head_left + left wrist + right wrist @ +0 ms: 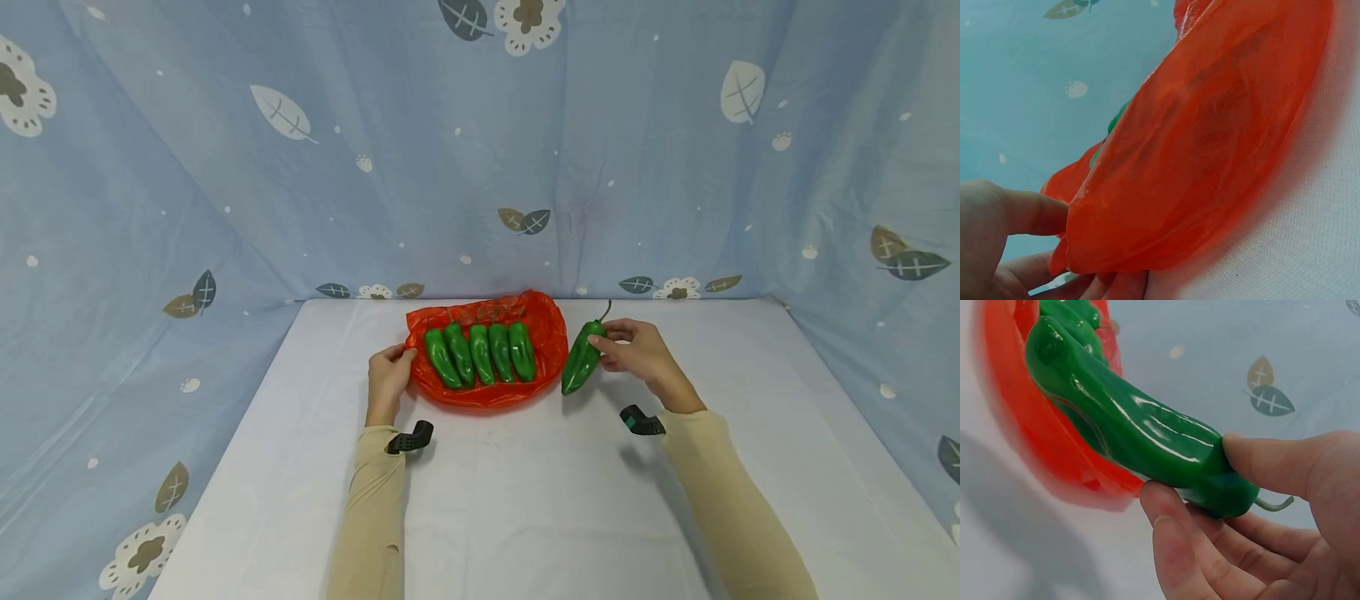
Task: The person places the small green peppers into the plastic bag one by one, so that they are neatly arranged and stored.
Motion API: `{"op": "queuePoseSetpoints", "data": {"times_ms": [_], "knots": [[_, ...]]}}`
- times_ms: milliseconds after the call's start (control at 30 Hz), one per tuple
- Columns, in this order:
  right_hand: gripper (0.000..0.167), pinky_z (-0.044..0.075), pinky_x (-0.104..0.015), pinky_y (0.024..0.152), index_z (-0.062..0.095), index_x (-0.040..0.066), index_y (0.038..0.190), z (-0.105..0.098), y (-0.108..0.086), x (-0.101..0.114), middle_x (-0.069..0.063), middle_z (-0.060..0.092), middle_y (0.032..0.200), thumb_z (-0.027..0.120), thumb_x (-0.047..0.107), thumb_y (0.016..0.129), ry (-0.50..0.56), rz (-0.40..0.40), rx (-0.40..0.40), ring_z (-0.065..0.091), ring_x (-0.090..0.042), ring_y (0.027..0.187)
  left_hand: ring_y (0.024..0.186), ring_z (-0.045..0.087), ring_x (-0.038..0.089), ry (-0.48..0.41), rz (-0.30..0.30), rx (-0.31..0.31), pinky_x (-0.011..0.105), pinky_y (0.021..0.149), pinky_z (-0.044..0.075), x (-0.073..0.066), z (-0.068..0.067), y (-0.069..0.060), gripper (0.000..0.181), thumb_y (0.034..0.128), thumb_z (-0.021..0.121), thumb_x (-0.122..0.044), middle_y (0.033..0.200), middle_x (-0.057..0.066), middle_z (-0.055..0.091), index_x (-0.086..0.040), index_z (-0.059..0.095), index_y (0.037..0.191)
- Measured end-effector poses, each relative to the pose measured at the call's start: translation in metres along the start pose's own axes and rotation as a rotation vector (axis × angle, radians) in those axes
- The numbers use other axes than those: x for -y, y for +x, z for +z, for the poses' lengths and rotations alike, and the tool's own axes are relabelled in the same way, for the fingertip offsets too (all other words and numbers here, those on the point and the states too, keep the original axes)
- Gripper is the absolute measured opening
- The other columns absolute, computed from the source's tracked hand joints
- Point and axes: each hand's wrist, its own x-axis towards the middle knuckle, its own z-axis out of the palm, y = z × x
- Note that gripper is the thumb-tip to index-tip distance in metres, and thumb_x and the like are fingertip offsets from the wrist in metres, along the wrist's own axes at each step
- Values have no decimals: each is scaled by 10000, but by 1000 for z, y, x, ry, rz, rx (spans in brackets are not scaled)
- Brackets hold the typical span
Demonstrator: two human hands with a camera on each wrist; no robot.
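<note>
A glossy green pepper (581, 360) with a thin curved stem is pinched near its stem end by my right hand (637, 354). It tilts beside the right edge of a red plastic bag (480, 400), its tip pointing down and left. Several similar green peppers (482, 354) lie side by side on the bag, stems toward the back. At the bag's left edge, my left hand (388, 379) pinches the red plastic between thumb and fingers. The left wrist view shows the thumb (1038, 212) on the raised rim, with the other fingers below it.
A white cloth (525, 500) covers the table under the bag. Behind and at the sides hangs a blue curtain (420, 167) with leaf and flower prints. Each wrist carries a small black camera (412, 437).
</note>
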Motion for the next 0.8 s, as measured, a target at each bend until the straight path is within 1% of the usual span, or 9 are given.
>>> {"op": "queuePoseSetpoints", "data": {"times_ms": [133,367,500,667,800], "knots": [[629,634,-293,788,488,-38,1449,0,3,2,-268,596,1373,697,340,991,19,-11,-8,764,-210,880,1348,515,305,-5,4,-1,429,1153,464,0,0,-1,479,1041,543,-211,1512,201,531,26,547,1457],[635,631,-294,795,475,-37,1458,2,6,10,-266,587,1388,691,338,994,32,-17,-1,758,-183,844,1351,517,311,-7,19,-6,434,1157,459,0,0,-2,475,1034,547,-206,1500,211,542,38,559,1441],[616,623,-267,778,486,-24,1455,4,9,15,-255,591,1393,682,343,999,12,-14,-8,753,-153,826,1339,523,308,-6,17,-5,432,1147,465,0,0,-2,472,1034,548,-208,1497,207,544,34,561,1440],[573,621,-271,775,506,-12,1437,6,14,19,-247,603,1411,661,341,1012,-28,-23,-21,771,-188,849,1333,527,304,-3,13,0,428,1141,470,-1,-1,-3,474,1037,545,-212,1499,201,544,28,557,1446],[567,623,-288,786,514,-3,1438,7,18,21,-242,609,1412,660,342,1013,-37,-29,-27,774,-272,929,1334,528,304,-5,10,1,428,1142,470,-1,-1,-2,476,1039,546,-215,1503,199,543,24,554,1450]]}}
